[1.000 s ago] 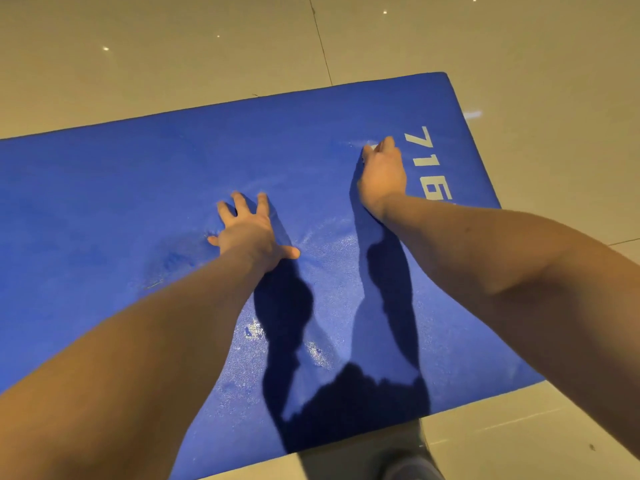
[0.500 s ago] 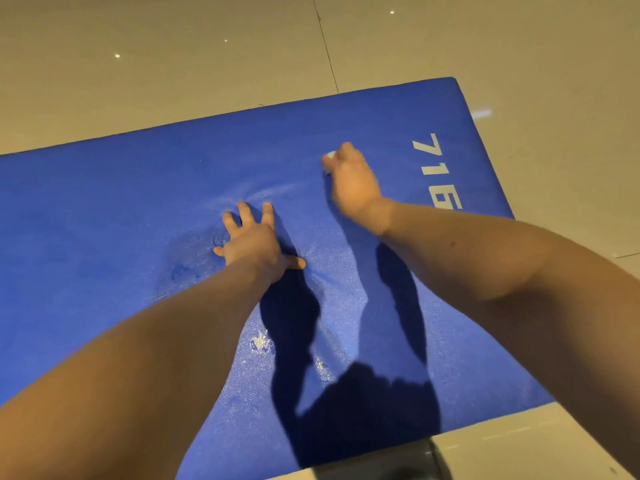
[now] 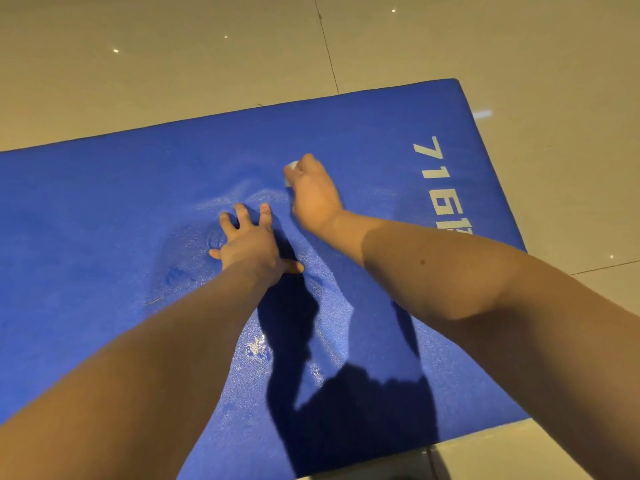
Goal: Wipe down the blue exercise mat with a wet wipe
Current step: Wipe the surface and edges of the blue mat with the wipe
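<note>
while left hand (image 3: 251, 245) lies flat, right hand (image 3: 313, 192) grips wipe (image 3: 291, 167) on grainy mat (image 3: 86, 220).

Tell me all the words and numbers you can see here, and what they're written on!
"716": big white print, sideways, on the blue mat near its right end.
One more white character right after the 6: mostly hidden by the right forearm, so it cannot be read.
No other writing shows anywhere else in the picture.
</note>
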A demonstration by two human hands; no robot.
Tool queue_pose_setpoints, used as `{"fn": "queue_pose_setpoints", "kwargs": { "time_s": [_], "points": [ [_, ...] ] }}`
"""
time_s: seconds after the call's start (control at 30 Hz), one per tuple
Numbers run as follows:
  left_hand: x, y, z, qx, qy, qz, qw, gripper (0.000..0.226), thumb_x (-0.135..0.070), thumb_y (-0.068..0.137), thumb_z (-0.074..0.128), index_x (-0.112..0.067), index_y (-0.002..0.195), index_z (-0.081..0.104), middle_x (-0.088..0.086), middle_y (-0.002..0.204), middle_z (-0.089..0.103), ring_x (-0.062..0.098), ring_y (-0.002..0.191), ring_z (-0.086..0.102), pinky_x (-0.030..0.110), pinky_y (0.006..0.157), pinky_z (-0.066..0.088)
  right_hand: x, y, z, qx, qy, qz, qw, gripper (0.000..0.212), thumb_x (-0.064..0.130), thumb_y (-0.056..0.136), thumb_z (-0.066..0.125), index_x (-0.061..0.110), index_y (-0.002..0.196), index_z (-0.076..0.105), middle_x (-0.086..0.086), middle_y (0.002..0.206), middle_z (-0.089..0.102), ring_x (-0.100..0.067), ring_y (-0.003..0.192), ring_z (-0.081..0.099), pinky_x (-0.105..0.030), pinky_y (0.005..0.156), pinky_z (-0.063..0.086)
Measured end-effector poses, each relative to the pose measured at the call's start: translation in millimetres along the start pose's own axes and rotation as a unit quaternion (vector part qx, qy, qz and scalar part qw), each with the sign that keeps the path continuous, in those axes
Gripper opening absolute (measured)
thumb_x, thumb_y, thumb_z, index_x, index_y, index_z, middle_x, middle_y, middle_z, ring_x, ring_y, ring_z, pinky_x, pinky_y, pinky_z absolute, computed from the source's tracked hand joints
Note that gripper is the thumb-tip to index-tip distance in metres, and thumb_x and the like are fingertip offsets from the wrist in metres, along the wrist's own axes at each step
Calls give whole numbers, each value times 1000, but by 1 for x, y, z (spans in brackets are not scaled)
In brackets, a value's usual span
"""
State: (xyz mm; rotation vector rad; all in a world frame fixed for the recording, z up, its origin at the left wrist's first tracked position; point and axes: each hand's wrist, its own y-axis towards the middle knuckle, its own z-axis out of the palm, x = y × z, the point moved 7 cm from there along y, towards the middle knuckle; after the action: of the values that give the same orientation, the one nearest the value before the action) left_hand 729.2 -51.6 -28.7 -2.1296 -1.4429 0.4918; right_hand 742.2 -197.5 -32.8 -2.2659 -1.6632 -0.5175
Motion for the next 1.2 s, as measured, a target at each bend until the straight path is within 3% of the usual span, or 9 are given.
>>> {"fn": "queue_pose_setpoints", "kwargs": {
  "time_s": [0.13,0.33,0.5,0.6,0.73,0.83,0.97,1.1,1.2],
  "points": [
    [1,-1,0,0,-1,1,1000,138,-71,60,84,-36,160,-4,2,165,-14,34,152,-13,73,107,32,-13,3,-6,28,-20,-57,998,23,-8,78,52,4,96,61,-16,105,49,-27,86,41,-37,71,43],
    [1,-2,-1,14,3,-1,1000,140,-71,59,84,-36,160,-7,4,166,-16,37,152,-15,73,109,30,-129,24,-66,-42,-147,106,983,32,0,92,48,5,121,61,-22,125,48,-35,113,48,-37,90,41],
    [-1,-3,-2,16,10,1,1000,141,-71,60,83,-34,160,-8,5,165,-16,38,152,-13,72,109,31,-114,28,-60,-72,-113,173,976,25,4,92,45,9,110,63,-13,97,52,-30,110,47,-32,82,38],
    [-2,-2,-2,14,10,3,1000,140,-72,60,83,-34,160,-8,5,165,-15,38,152,-13,73,108,32,-75,38,-41,-66,-92,95,989,31,4,93,49,4,122,60,-20,127,49,-32,118,47,-38,93,39],
    [-3,-2,-3,13,10,-3,1000,140,-71,60,84,-35,160,-7,5,165,-15,37,152,-12,72,107,33,-29,43,-4,12,-61,-50,997,23,-4,84,54,-3,106,62,-18,107,47,-34,99,49,-36,75,41],
    [-2,-1,-2,13,6,-1,1000,140,-71,59,85,-36,160,-6,4,165,-14,37,152,-12,72,107,34,-40,48,-9,8,-57,-103,993,17,-6,86,52,3,99,59,-7,97,38,-29,91,44,-35,75,39],
    [0,-1,-2,15,10,-1,1000,141,-72,58,84,-35,160,-6,4,165,-14,37,152,-11,72,107,34,-102,63,-52,-84,-84,32,992,12,5,85,47,14,91,53,-5,102,46,-23,84,46,-32,71,38],
    [-1,-1,-4,12,13,1,1000,142,-74,56,83,-34,160,-6,4,165,-11,38,152,-9,71,107,35,-118,73,-56,-65,-88,88,990,31,4,90,51,7,119,62,-20,129,47,-32,120,46,-33,93,38],
    [-3,-1,-4,15,11,2,1000,142,-73,57,84,-34,160,-6,5,165,-12,39,152,-9,72,107,34,-89,74,-45,-78,-49,93,991,33,5,93,50,6,123,63,-20,134,47,-31,124,45,-35,101,38]
  ]
}}
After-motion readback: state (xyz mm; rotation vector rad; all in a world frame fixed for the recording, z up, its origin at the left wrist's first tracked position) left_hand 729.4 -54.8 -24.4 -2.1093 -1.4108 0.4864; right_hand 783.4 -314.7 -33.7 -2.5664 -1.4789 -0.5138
